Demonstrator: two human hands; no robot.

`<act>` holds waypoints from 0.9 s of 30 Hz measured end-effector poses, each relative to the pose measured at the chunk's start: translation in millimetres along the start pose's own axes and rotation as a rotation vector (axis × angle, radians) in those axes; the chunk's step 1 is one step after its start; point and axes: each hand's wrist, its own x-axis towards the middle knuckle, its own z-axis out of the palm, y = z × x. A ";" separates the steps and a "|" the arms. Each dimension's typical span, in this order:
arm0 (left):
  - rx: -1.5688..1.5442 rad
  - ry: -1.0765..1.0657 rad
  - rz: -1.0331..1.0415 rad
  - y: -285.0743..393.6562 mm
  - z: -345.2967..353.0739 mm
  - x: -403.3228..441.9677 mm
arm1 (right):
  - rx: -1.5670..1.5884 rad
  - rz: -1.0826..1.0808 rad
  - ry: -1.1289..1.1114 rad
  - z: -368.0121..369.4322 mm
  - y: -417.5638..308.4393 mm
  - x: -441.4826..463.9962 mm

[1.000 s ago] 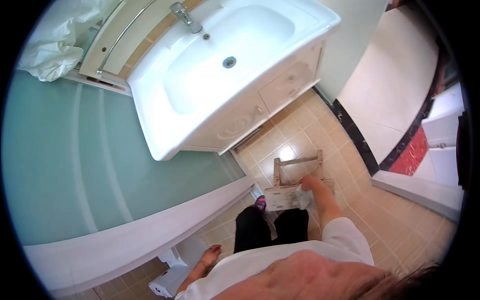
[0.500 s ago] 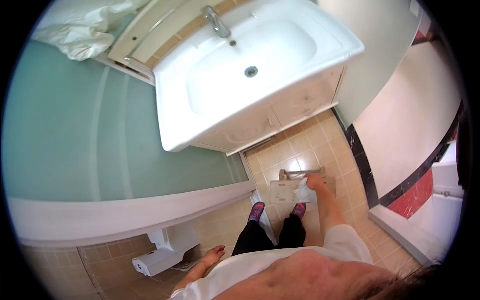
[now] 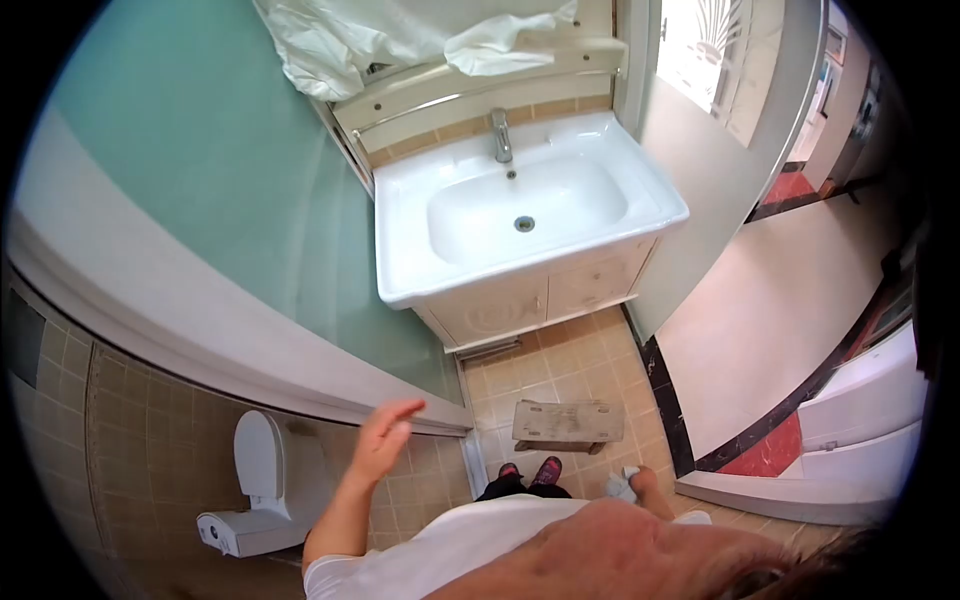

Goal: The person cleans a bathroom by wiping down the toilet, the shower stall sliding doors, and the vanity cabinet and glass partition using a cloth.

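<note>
Low beside my body on the right, my right hand (image 3: 650, 491) is closed around a crumpled white cloth (image 3: 621, 487); whether it is fabric or paper I cannot tell. My left hand (image 3: 382, 441) is raised at the left with its fingers stretched out. It holds nothing and appears in front of the sliding door's white frame. A small wooden stool (image 3: 568, 422) stands on the tiled floor just ahead of my feet, apart from both hands.
A white washbasin (image 3: 400, 255) with a chrome tap (image 3: 501, 136) tops a cabinet (image 3: 510, 302) ahead. White plastic sheeting (image 3: 330, 45) hangs above. A frosted glass door (image 3: 230, 180) is at left, with a toilet (image 3: 262, 455) beyond its frame. An open door (image 3: 700, 170) stands right.
My right hand has drawn back from the stool with the cloth. My left hand has risen. The stool now sits turned and further from my hand, and my view has tilted up.
</note>
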 end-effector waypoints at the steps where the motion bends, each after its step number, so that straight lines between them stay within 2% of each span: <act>1: 0.028 0.097 0.203 27.6 -15.8 6.2 | 0.019 0.044 -0.008 -8.6 -0.2 -17.2; 3: 0.041 0.271 0.622 82.3 -42.5 15.2 | 0.036 0.096 -0.012 -16.9 -0.8 -41.8; 5: 0.079 0.447 0.915 141.4 -57.2 8.5 | 0.073 0.113 0.049 -20.1 -3.1 -58.1; 8: 0.174 0.559 1.187 189.3 -72.1 -6.3 | 0.034 0.081 0.040 -3.3 10.7 -42.1; 10: 0.255 0.579 1.302 210.2 -76.0 -15.3 | 0.067 0.036 0.043 -21.7 -13.7 -44.8; 13: 0.398 0.561 1.417 238.8 -71.7 -23.7 | 0.060 -0.057 0.113 -57.0 -58.2 -43.3; 15: 0.489 0.531 1.459 258.2 -64.7 -24.7 | 0.043 -0.133 0.081 -85.0 -74.6 -34.6; 20: 0.637 0.468 1.493 282.8 -36.8 -29.7 | 0.157 -0.196 0.134 -117.8 -58.8 18.6; 23: 0.713 0.420 1.463 297.7 -18.0 -33.1 | 0.213 -0.143 0.123 -126.2 -31.7 45.8; 25: 0.744 0.399 1.453 304.2 -8.0 -34.2 | 0.110 -0.150 0.131 -138.4 -23.6 51.6; 27: 0.763 0.361 1.429 312.5 2.0 -34.6 | 0.005 -0.143 0.029 -148.1 -20.9 27.4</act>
